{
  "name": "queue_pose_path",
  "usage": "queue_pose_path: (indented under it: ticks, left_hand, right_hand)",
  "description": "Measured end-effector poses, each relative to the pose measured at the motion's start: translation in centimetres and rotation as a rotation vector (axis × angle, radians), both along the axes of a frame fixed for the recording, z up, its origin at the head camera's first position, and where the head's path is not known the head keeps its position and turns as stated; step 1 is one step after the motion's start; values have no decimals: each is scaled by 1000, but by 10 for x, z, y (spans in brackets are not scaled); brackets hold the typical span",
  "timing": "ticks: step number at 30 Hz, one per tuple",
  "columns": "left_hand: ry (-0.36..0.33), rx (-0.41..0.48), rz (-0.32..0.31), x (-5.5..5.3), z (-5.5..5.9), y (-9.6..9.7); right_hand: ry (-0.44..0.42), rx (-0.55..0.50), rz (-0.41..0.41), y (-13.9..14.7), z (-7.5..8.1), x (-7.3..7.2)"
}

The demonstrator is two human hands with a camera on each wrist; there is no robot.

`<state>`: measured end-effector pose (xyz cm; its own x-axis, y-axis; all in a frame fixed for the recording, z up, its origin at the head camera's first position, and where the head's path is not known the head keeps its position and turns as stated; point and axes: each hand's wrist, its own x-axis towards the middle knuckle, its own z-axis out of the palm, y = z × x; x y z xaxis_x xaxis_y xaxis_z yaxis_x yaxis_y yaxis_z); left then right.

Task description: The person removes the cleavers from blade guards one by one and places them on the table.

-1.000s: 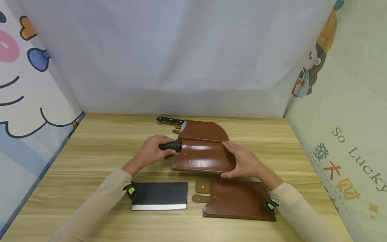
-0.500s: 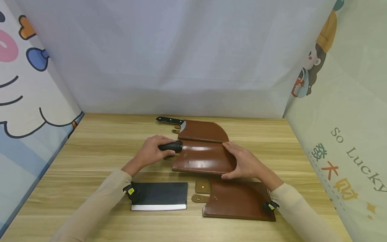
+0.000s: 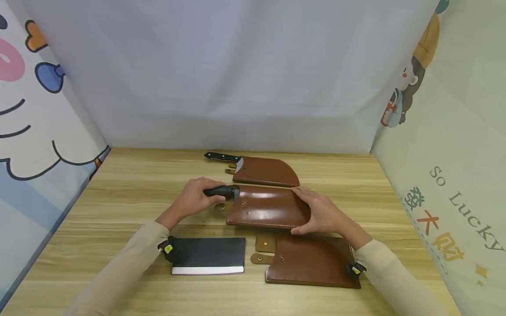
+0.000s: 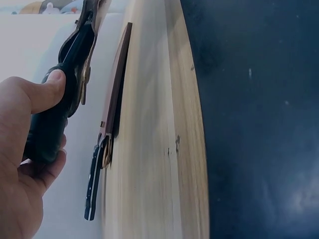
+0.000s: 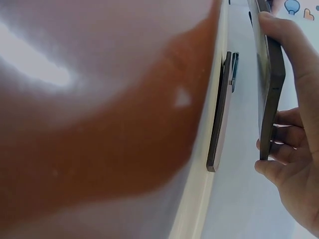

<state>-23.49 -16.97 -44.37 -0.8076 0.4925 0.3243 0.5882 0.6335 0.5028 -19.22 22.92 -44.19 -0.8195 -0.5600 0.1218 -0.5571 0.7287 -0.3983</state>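
My left hand (image 3: pixel 193 198) grips the black handle (image 3: pixel 222 192) of a cleaver, thumb along its near side. Most of the cleaver's blade is hidden in a glossy brown leather sheath (image 3: pixel 272 206); a narrow strip of it shows at the sheath's mouth. From the right end, my right hand (image 3: pixel 323 213) holds this sheath between thumb and fingers. In the left wrist view the cleaver handle (image 4: pixel 46 122) points into the sheath's open mouth. The right wrist view has the sheath's edge (image 5: pixel 273 94) between the thumb and fingers, raised over the table.
Behind lies a sheathed knife (image 3: pixel 269 170) with a black riveted handle. In front, a dark cleaver blade (image 3: pixel 209 254) with a bright edge lies below my left wrist. Another brown sheath (image 3: pixel 312 261) with tan snap straps lies under my right forearm. Cloth walls surround the wooden table (image 3: pixel 118 184).
My left hand has drawn slightly left with the handle, and a strip of blade now shows at the sheath's mouth. The right hand and sheath have shifted very slightly.
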Motion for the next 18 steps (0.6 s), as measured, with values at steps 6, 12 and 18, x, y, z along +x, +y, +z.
queue_pose_path:
  ticks: [6, 12, 18]
  left_hand:
    - [-50, 25, -1, 1, 1, -3]
    - [-43, 32, -24, 2, 2, -5]
    - [-51, 36, -24, 0, 2, -7]
  right_hand:
    - [-5, 4, 12, 2, 2, 1]
    - [-10, 8, 15, 4, 3, 2]
    - [-17, 6, 10, 7, 6, 3]
